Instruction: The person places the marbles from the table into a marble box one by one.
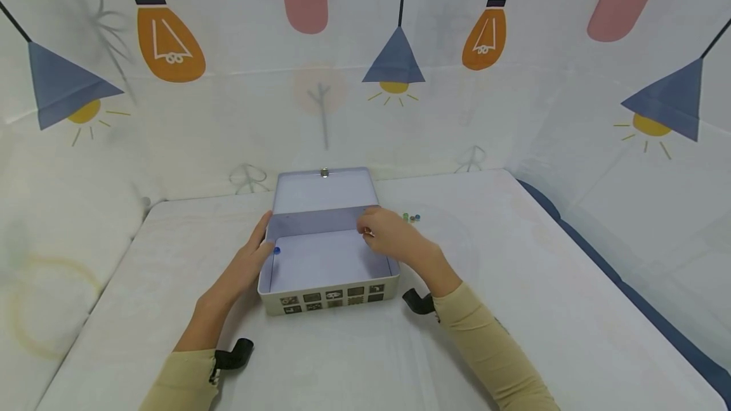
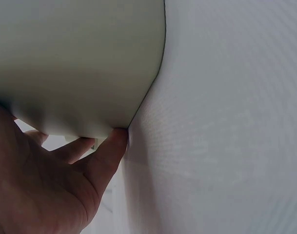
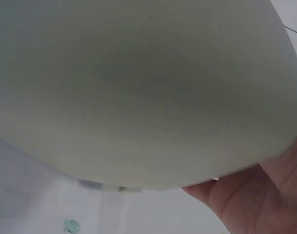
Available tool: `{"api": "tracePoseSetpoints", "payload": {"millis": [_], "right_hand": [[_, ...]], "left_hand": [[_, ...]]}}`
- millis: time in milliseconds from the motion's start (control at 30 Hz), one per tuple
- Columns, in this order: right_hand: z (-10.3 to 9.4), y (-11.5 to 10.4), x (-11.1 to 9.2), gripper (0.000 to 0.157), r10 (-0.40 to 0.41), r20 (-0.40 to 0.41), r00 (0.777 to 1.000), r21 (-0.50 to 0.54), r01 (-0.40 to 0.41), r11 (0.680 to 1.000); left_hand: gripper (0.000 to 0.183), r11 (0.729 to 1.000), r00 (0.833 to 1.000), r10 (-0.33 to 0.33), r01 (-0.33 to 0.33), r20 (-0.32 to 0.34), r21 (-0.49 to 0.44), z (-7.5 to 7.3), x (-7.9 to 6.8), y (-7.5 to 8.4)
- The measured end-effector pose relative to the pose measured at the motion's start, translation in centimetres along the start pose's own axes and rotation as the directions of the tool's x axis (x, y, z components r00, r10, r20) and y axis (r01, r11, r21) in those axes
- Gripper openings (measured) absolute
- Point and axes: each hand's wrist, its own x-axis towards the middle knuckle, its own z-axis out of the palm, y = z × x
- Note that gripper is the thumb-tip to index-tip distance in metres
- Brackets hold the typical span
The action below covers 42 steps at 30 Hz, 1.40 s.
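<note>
A hinged tin box (image 1: pixel 328 300) with small dark pictures on its front stands on the white cloth, its lid (image 1: pixel 325 190) raised. My left hand (image 1: pixel 247 262) grips the left wall, the thumb near the rim and the fingers along the outside. In the left wrist view, its fingertips (image 2: pixel 111 146) press the outer wall low down. A small blue marble (image 1: pixel 276 250) lies inside the box by the left thumb. Over the right side of the box, my right hand (image 1: pixel 394 233) has curled fingers; whether something is pinched in them is hidden.
Several small marbles (image 1: pixel 412 217) lie behind the right hand, outside the box; a greenish one (image 3: pixel 71 226) shows in the right wrist view. Black wrist mounts (image 1: pixel 234 355) stick out from both sleeves. A printed curtain (image 1: pixel 245 113) stands behind the table.
</note>
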Motion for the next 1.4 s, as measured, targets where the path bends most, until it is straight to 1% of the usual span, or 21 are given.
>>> {"api": "tracePoseSetpoints", "payload": {"millis": [167,233,400,467,533,633,733,900,1267,1400], "right_hand": [[0.9,-0.4,0.2,0.014,-0.025,0.029,0.999,0.002,0.025,1.000],[1.2,-0.6,0.3,0.015,-0.025,0.053,0.998,0.004,0.024,1.000],[1.9,-1.1,0.4,0.015,-0.065,0.073,0.995,0.005,0.065,0.998],[2.3,-1.2,0.4,0.014,-0.084,0.075,0.994,-0.013,0.086,0.996],[2.5,-1.5,0.4,0.013,-0.088,0.087,0.992,-0.022,0.090,0.996],[2.9,-1.7,0.3,0.013,-0.076,0.110,0.991,-0.046,0.082,0.996],[3.1,-2.0,0.4,0.014,-0.056,0.134,0.989,-0.045,0.063,0.997],[3.4,-2.4,0.5,0.012,-0.051,0.161,0.986,-0.031,0.057,0.998],[3.5,-2.4,0.5,0.009,-0.026,0.192,0.981,-0.030,0.032,0.999],[3.3,-2.4,0.5,0.012,-0.012,0.197,0.980,-0.030,0.018,0.999]], "left_hand": [[0.068,1.000,1.000,-0.003,0.003,0.003,0.002,0.0,0.0,0.1],[0.069,1.000,1.000,-0.005,0.005,0.004,0.003,0.0,0.0,0.1],[0.069,1.000,1.000,-0.014,0.014,0.003,0.006,0.0,0.0,0.1],[0.069,1.000,1.000,-0.016,0.016,0.002,0.010,0.1,0.1,0.1],[0.069,1.000,1.000,-0.016,0.016,0.000,0.014,0.1,0.1,0.1],[0.069,1.000,1.000,-0.013,0.013,-0.001,0.017,0.1,0.1,0.2],[0.069,1.000,1.000,-0.009,0.009,-0.002,0.017,0.1,0.1,0.1],[0.069,1.000,1.000,-0.006,0.006,-0.003,0.015,0.1,0.1,0.0],[0.068,1.000,1.000,-0.004,0.004,-0.005,0.022,0.1,0.2,0.0],[0.068,1.000,1.000,-0.007,0.007,-0.006,0.023,0.1,0.2,0.0]]}}
